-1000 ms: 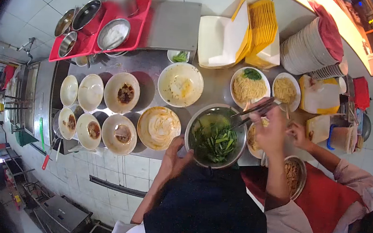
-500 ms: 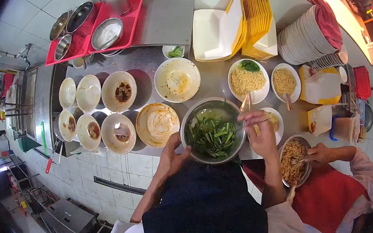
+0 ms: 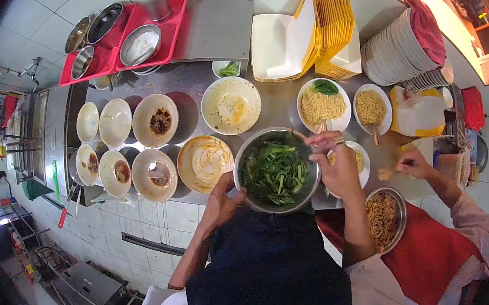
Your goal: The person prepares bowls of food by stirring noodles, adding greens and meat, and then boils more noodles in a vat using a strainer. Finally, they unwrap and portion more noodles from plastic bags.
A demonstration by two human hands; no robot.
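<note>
A cream-coloured round bowl smeared with orange sauce (image 3: 204, 163) stands just left of the left hand (image 3: 224, 201). That hand is curved around the lower left side of a round silver metal bowl (image 3: 310, 189), grasping it with the thumb by the rim. Chopped dark-green leafy vegetables (image 3: 278, 171) lie inside. The right hand (image 3: 336, 162) is half curled at the upper right rim, thumb and forefinger apart; whether it grips the metal, I cannot tell. Farther right is a co-worker's loosely bent hand (image 3: 415, 164).
</note>
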